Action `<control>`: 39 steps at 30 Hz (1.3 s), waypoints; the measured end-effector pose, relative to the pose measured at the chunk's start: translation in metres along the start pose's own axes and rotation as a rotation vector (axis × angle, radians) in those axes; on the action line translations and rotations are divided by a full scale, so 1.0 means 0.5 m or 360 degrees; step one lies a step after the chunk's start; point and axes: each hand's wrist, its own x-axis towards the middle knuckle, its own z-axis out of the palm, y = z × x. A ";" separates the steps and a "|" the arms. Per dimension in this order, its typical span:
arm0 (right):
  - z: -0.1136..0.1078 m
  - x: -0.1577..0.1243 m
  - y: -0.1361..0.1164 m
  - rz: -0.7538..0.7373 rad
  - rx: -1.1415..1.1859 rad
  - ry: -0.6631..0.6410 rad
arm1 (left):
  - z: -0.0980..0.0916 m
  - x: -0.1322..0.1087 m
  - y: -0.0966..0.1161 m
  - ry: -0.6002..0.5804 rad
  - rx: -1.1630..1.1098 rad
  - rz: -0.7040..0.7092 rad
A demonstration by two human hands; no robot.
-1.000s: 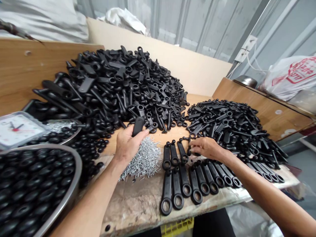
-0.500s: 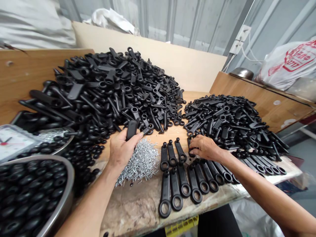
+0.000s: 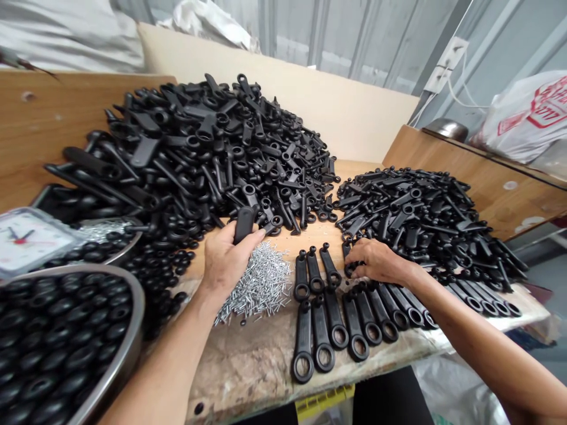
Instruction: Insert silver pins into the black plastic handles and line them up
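Note:
My left hand [image 3: 224, 257] is closed around a black crank handle [image 3: 244, 223], its rounded end standing up between thumb and fingers. Right beside that hand lies a heap of small silver pins [image 3: 261, 283]. My right hand [image 3: 376, 260] has its fingers bent down over another black crank handle [image 3: 348, 252], which they partly cover, at the end of a short row. Nearer the bench edge, finished-looking crank handles [image 3: 354, 324] lie side by side, ring ends toward me. Several shorter-looking ones [image 3: 313, 271] lie behind them.
A large pile of black parts [image 3: 248, 136] rises at the back left, a smaller pile [image 3: 407, 206] at the right. Black knobs fill a metal bowl [image 3: 135, 307] at the left, near a clock [image 3: 31, 236]. The bench's front edge [image 3: 274, 395] runs below.
The whole view has shifted slightly, so everything appears a little farther right. Both hands keep nearly the same place and grip over the bench.

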 end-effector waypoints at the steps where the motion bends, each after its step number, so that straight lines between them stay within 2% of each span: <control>1: -0.001 0.002 -0.001 -0.0024 0.0005 -0.0013 | 0.000 0.001 -0.001 0.0001 -0.0007 0.0001; 5: -0.002 0.001 0.000 -0.0085 0.0017 -0.0003 | 0.000 0.002 -0.002 0.0020 -0.0029 0.0010; 9: 0.000 -0.010 0.014 0.0024 0.0010 0.0072 | 0.002 -0.001 0.002 0.0015 -0.0008 -0.0010; 12: 0.004 -0.012 0.019 0.0037 -0.0020 0.0031 | 0.002 -0.003 0.001 -0.0023 -0.0026 -0.0031; 17: 0.006 -0.006 0.003 0.0021 -0.0122 -0.0006 | 0.001 -0.003 -0.004 -0.0057 0.0052 -0.0033; 27: -0.003 -0.007 -0.007 0.0107 -0.0014 -0.0035 | 0.000 -0.004 -0.005 -0.0088 0.0156 -0.0052; 30: 0.002 -0.005 -0.003 0.0064 0.0056 -0.0031 | 0.002 -0.003 -0.010 -0.0095 0.0177 -0.0045; 36: 0.002 -0.001 0.000 -0.0184 0.0208 -0.0052 | 0.005 -0.005 -0.004 -0.0095 0.0231 -0.0051; 39: 0.002 0.005 0.000 -0.0194 0.0223 -0.0046 | 0.004 -0.005 -0.004 -0.0111 0.0253 -0.0027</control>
